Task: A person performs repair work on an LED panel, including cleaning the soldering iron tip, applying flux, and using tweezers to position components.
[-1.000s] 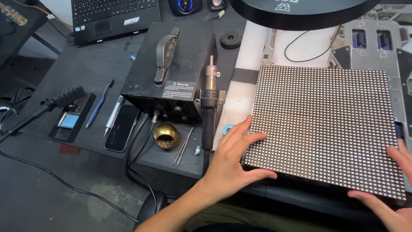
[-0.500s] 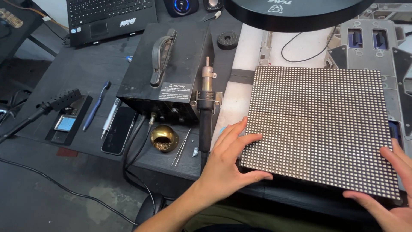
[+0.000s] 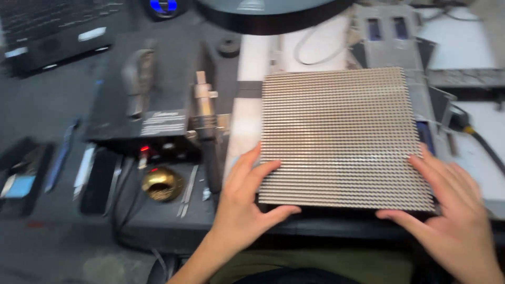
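Observation:
A square grey panel [image 3: 339,137] covered in a fine grid of small dots lies flat on the bench in front of me. My left hand [image 3: 243,205] grips its near left corner, fingers on the left edge and thumb along the front edge. My right hand [image 3: 452,221] holds the near right corner the same way, fingers spread up the right edge. The picture is blurred by motion.
Left of the panel stands a black rework station [image 3: 150,113] with a handpiece [image 3: 206,121] in its holder. A brass tip cleaner [image 3: 162,184], tweezers [image 3: 187,192], a dark phone [image 3: 97,181] and a pen [image 3: 60,155] lie nearby. A round black lamp head [image 3: 268,13] hangs above; a laptop [image 3: 50,31] is far left.
The panel has squared up and shifted left in view. My right hand has come further up onto the right corner. The view has swung right and blurred.

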